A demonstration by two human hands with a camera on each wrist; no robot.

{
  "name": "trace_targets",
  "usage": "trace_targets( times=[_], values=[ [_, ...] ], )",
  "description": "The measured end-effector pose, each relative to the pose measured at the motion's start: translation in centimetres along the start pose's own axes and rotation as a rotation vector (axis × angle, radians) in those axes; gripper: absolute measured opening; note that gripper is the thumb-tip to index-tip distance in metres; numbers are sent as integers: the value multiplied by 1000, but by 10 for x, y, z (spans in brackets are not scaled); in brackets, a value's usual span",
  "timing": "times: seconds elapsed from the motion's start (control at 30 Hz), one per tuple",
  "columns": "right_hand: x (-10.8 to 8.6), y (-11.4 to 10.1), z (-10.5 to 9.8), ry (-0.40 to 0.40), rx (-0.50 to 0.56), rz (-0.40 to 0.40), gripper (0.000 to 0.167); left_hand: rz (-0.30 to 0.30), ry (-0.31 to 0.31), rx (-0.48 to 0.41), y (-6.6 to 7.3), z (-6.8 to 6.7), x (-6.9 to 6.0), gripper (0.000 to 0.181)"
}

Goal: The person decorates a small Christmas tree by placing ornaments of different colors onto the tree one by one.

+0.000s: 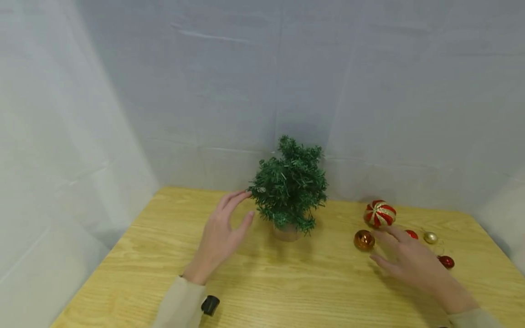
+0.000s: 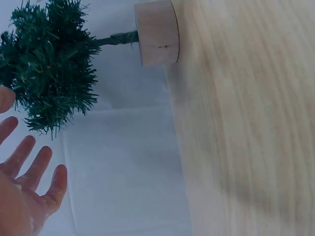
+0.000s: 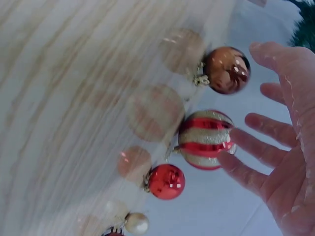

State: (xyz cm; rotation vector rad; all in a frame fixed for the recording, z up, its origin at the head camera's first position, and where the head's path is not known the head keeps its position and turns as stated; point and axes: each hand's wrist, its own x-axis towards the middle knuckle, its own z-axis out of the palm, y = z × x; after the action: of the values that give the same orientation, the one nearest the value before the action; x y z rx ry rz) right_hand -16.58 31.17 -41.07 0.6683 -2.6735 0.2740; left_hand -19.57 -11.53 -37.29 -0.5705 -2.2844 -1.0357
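Note:
A small green artificial tree (image 1: 289, 184) stands upright on a round wooden base (image 2: 158, 33). My left hand (image 1: 219, 232) is at its left side, fingers extended, fingertips at the outer branches; whether they touch cannot be told. In the left wrist view the left hand (image 2: 29, 182) has its fingers spread. On the right, my right hand (image 1: 414, 262) hovers with spread fingers over the ornaments, holding nothing. Nearest to it are a copper ball (image 1: 364, 240) and a red-and-gold striped ball (image 1: 379, 213). The right wrist view shows the right hand (image 3: 280, 142) beside the copper ball (image 3: 227, 70).
A red ball (image 3: 166, 181), a small pale gold ball (image 1: 430, 237) and a dark red ornament (image 1: 445, 262) lie at the right of the wooden table (image 1: 287, 291). White sheeting (image 1: 205, 91) hangs behind the table and at its sides.

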Motion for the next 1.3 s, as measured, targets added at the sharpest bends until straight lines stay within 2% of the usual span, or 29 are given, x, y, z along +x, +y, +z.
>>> trace_targets(
  times=[0.1, 0.33, 0.57, 0.7, 0.97, 1.1, 1.3],
  values=[
    [5, -3, 3, -3, -24, -55, 56, -7, 28, -28, -6, 3, 8, 45],
    [15, -7, 9, -73, -31, -70, 54, 7, 36, -59, -11, 7, 21, 41],
    [17, -9, 15, -116, -47, -68, 50, 28, 41, -64, -17, 11, 22, 32],
    [17, -9, 14, -129, -43, -64, 46, 65, 60, -42, -19, 12, 22, 29],
    [15, -7, 15, -98, -45, -54, 45, 133, 102, -13, -22, 13, 22, 25],
    [14, -7, 13, -72, -38, -40, 44, 176, 116, 29, -24, 13, 24, 24],
    [11, -8, 1, -39, 20, 17, 46, 283, 117, 217, -28, 12, 27, 23]
  ],
)
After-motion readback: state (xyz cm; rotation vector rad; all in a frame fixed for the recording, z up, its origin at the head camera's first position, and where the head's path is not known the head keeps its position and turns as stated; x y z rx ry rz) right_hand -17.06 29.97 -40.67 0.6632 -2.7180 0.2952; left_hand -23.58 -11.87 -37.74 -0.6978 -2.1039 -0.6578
